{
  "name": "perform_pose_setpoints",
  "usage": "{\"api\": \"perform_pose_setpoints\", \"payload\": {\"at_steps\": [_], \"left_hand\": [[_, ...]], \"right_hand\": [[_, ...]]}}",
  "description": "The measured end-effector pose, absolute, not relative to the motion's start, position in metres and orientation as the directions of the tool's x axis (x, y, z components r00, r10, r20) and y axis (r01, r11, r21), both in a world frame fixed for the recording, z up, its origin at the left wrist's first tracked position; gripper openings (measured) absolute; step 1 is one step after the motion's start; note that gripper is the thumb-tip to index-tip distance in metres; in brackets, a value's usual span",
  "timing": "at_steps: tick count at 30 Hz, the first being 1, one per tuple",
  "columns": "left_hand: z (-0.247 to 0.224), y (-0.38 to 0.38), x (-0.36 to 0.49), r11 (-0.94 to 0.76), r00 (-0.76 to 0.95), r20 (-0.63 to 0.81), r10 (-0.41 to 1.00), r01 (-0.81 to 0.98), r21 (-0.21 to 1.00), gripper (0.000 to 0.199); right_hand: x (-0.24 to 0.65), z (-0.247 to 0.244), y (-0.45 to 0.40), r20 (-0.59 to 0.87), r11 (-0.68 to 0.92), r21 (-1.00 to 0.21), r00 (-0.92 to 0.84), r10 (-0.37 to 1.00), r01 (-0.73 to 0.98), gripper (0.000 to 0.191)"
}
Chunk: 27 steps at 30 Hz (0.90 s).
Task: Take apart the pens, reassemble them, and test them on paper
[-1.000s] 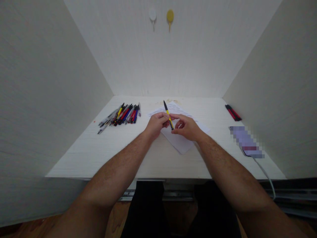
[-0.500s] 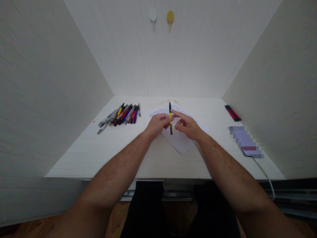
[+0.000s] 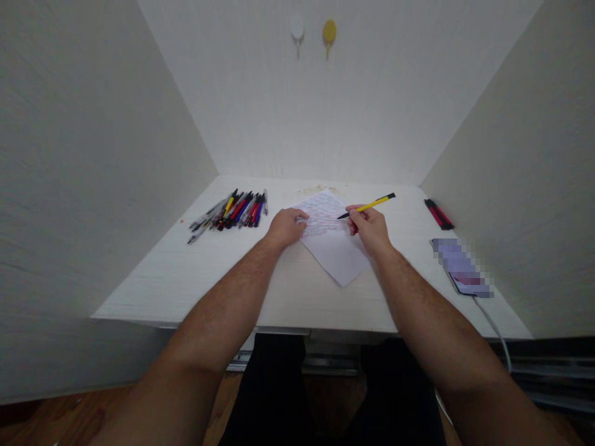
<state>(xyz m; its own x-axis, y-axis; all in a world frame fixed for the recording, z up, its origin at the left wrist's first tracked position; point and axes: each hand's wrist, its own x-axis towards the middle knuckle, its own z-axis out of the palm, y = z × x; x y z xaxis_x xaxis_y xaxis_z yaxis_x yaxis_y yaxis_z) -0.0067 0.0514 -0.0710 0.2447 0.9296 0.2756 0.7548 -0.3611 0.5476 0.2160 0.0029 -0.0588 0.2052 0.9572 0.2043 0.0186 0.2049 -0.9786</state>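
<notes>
A yellow and black pen (image 3: 375, 202) is held in my right hand (image 3: 370, 229), its dark tip pointing left and down over the paper. The white paper (image 3: 341, 257) lies turned at an angle on the desk, its upper part covered with lines of writing. On the left edge of the paper rests my left hand (image 3: 287, 227), fingers partly curled; whether they pinch the sheet is hard to make out.
Many pens (image 3: 239, 210) lie in a pile at the left of the white desk (image 3: 186, 279). Near the right wall are red and black pens (image 3: 438, 214) and a phone (image 3: 460, 266) with a white cable. Two hooks hang on the back wall.
The pen has gone from upright in my left fingers to slanted in my right hand, which moved right. My left hand has come down to the paper's left side. The view has shifted slightly.
</notes>
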Motion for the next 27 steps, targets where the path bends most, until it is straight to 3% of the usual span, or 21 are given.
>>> {"api": "perform_pose_setpoints", "payload": {"at_steps": [5, 15, 27], "left_hand": [[-0.076, 0.054, -0.005, -0.362, 0.269, 0.253, 0.929, 0.799, 0.481, 0.025], [-0.075, 0.054, -0.002, -0.331, 0.24, 0.24, 0.941, 0.808, 0.488, 0.024], [-0.069, 0.049, 0.0, -0.304, 0.22, 0.219, 0.951, 0.802, 0.515, 0.022]], "right_hand": [[0.21, -0.069, 0.0, 0.076, 0.055, -0.984, 0.114, 0.991, 0.171, 0.03], [0.212, -0.079, 0.005, 0.238, 0.154, -0.801, 0.071, 0.969, 0.578, 0.024], [0.212, -0.078, 0.003, 0.237, 0.17, -0.818, 0.052, 0.97, 0.55, 0.024]]}}
